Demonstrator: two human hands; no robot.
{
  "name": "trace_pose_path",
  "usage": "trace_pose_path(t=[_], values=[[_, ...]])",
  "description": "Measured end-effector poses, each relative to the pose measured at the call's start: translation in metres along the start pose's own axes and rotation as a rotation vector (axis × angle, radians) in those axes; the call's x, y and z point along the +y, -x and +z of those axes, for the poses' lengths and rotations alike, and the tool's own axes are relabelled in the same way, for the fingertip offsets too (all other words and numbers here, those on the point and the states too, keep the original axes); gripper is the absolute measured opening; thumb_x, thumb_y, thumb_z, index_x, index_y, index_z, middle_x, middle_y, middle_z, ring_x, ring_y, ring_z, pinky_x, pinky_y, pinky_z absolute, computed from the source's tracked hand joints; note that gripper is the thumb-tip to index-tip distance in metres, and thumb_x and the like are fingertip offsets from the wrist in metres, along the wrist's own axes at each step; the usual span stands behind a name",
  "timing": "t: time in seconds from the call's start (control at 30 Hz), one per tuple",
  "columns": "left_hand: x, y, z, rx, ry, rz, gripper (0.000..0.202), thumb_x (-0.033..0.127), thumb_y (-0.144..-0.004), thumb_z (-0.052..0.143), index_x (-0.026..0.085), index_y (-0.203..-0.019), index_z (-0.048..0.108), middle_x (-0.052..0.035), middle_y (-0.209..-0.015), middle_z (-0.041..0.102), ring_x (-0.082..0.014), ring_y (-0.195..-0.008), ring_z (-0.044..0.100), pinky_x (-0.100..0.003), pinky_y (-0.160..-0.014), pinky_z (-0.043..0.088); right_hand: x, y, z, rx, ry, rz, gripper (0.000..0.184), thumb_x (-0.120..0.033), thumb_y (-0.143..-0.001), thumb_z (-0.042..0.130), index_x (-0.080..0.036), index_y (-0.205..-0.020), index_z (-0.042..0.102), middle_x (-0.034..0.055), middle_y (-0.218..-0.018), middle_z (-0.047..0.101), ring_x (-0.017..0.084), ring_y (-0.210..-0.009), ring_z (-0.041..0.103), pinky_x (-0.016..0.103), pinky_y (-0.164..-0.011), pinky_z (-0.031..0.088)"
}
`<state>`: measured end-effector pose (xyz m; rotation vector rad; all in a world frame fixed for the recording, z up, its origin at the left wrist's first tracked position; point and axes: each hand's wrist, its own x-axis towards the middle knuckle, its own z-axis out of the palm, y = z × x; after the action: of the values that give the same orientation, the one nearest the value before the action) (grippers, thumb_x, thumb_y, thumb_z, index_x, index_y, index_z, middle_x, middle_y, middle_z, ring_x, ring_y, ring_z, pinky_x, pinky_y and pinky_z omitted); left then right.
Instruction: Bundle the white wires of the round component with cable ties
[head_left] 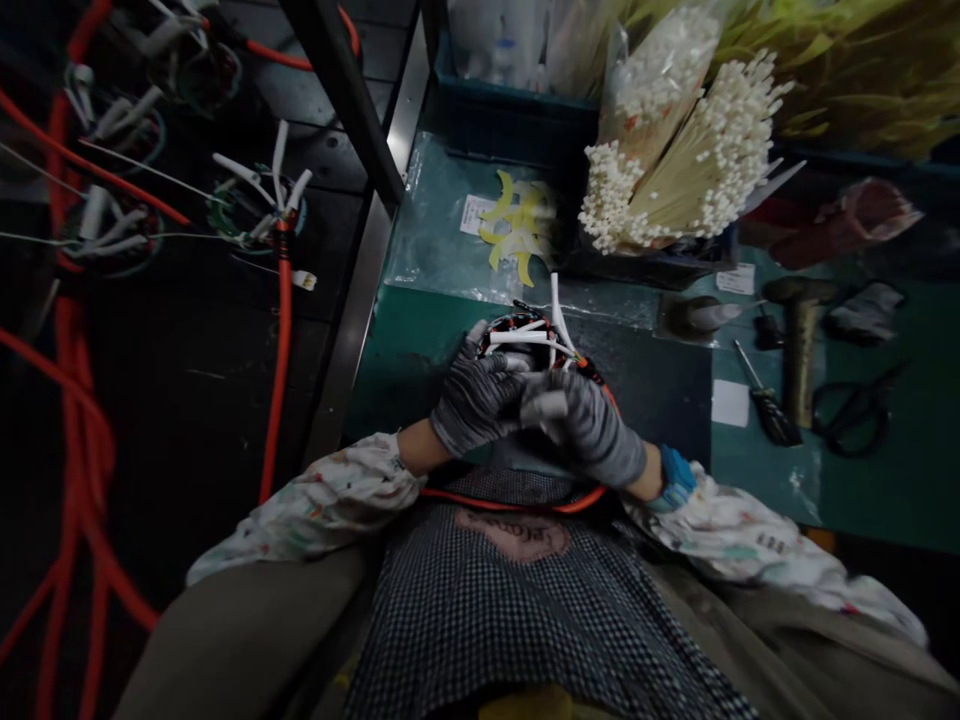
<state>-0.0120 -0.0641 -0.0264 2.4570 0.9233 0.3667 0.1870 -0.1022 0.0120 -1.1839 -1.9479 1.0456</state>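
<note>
- Nearest the camera, below the grip: wearing a checked apron (517, 610), crossed near its top by red cable (585, 503).
- Grasping the coil (510, 322) at its near-left rim with the left hand (476, 400), gloved, fingers curled close together.
- Bending the right hand (589, 425) in beside the left, also gloved, fingers curled at the near-right side of the coil; too blurred to tell whether clamped on anything.
- Angling both forearms inward from low left and low right, in patterned sleeves (337, 490), knuckles nearly meeting.
- Showing white tubes (517, 338) on the coil, just beyond the fingertips.
- Well right of the grip: screwdriver (776, 420) and hammer (802, 350). Beyond it: yellow strips (517, 235).
</note>
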Motion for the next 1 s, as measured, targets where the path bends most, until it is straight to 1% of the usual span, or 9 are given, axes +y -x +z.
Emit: trace_pose_path(t=[0.17, 0.27, 0.37, 0.5, 0.6, 0.7, 0.8, 0.9, 1.0], values=[[-0.009, 0.004, -0.01, -0.068, -0.076, 0.125, 0.015, 0.041, -0.106, 0.068, 0.034, -0.112, 0.08, 0.0012, -0.129, 0.08, -0.0258, -0.132, 0.07, -0.072, -0.14, 0.013, 0.018, -0.033, 0.001, 0.519, 0.216, 0.06, 0.025, -0.036, -0.11, 0.047, -0.029, -0.103, 0.07, 0.0082, -0.102, 0.074, 0.026, -0.1, 0.072, 0.051, -0.099, 0.064], [-0.018, 0.014, -0.022, -0.028, -0.248, 0.153, 0.017, 0.035, -0.108, 0.067, 0.035, -0.12, 0.079, -0.0009, -0.128, 0.078, -0.0264, -0.134, 0.066, -0.066, -0.131, 0.038, 0.029, -0.024, -0.011, 0.664, 0.321, 0.096, 0.024, -0.041, -0.107, 0.055, -0.027, -0.123, 0.068, 0.0107, -0.116, 0.074, 0.029, -0.112, 0.071, 0.055, -0.105, 0.062], [-0.023, 0.021, -0.04, -0.042, -0.431, 0.276, 0.03, 0.02, -0.11, 0.058, 0.033, -0.133, 0.074, -0.0023, -0.116, 0.078, -0.0226, -0.118, 0.07, -0.04, -0.101, 0.06, 0.045, -0.015, -0.016, 0.435, 0.374, 0.149, 0.049, -0.047, -0.097, 0.069, -0.02, -0.137, 0.066, 0.0174, -0.127, 0.075, 0.036, -0.115, 0.072, 0.061, -0.107, 0.061], [-0.02, 0.021, -0.067, -0.165, -0.567, 0.464, 0.034, 0.012, -0.11, 0.049, 0.025, -0.133, 0.071, -0.0049, -0.116, 0.079, -0.0235, -0.106, 0.072, -0.03, -0.069, 0.053, 0.069, -0.037, -0.023, 0.095, 0.426, 0.067, 0.051, -0.037, -0.098, 0.066, -0.017, -0.145, 0.068, 0.0194, -0.135, 0.077, 0.036, -0.12, 0.074, 0.057, -0.11, 0.061], [-0.014, 0.022, -0.073, -0.163, -0.618, 0.448, 0.031, 0.012, -0.11, 0.047, 0.021, -0.12, 0.074, -0.0068, -0.118, 0.081, -0.0253, -0.103, 0.073, -0.034, -0.069, 0.052, 0.074, -0.066, -0.035, -0.126, 0.428, -0.113, 0.046, -0.032, -0.099, 0.067, -0.02, -0.143, 0.071, 0.0136, -0.133, 0.08, 0.03, -0.116, 0.076, 0.048, -0.105, 0.064], [-0.015, 0.027, -0.065, -0.053, -0.62, 0.413, 0.028, 0.016, -0.109, 0.051, 0.023, -0.12, 0.076, -0.0061, -0.13, 0.08, -0.0257, -0.115, 0.072, -0.04, -0.087, 0.056, 0.062, -0.077, -0.044, -0.155, 0.488, -0.195, 0.048, -0.037, -0.099, 0.074, -0.02, -0.144, 0.071, 0.0134, -0.129, 0.08, 0.028, -0.11, 0.075, 0.044, -0.098, 0.064], [-0.024, 0.029, -0.052, 0.056, -0.565, 0.418, 0.022, 0.035, -0.107, 0.063, 0.026, -0.122, 0.076, -0.0048, -0.149, 0.073, -0.031, -0.143, 0.061, -0.053, -0.118, 0.049, 0.045, -0.066, -0.053, 0.184, 0.64, -0.166, 0.044, -0.044, -0.102, 0.074, -0.02, -0.139, 0.075, 0.0172, -0.129, 0.077, 0.033, -0.115, 0.072, 0.051, -0.101, 0.061], [-0.036, 0.023, -0.04, 0.085, -0.534, 0.447, 0.027, 0.05, -0.104, 0.072, 0.029, -0.12, 0.076, -0.0022, -0.147, 0.074, -0.0308, -0.152, 0.055, -0.058, -0.129, 0.04, 0.033, -0.06, -0.068, 0.618, 0.823, -0.05, 0.034, -0.042, -0.1, 0.075, -0.027, -0.13, 0.079, 0.015, -0.132, 0.074, 0.038, -0.126, 0.066, 0.061, -0.111, 0.052], [-0.04, 0.016, -0.025, 0.171, -0.506, 0.469, 0.03, 0.053, -0.096, 0.082, 0.027, -0.111, 0.076, -0.0019, -0.128, 0.08, -0.0293, -0.144, 0.062, -0.055, -0.126, 0.047, 0.031, -0.073, -0.078, 0.71, 0.887, 0.037, 0.029, -0.036, -0.091, 0.086, -0.028, -0.118, 0.082, 0.0133, -0.146, 0.07, 0.046, -0.139, 0.057, 0.073, -0.118, 0.042]])
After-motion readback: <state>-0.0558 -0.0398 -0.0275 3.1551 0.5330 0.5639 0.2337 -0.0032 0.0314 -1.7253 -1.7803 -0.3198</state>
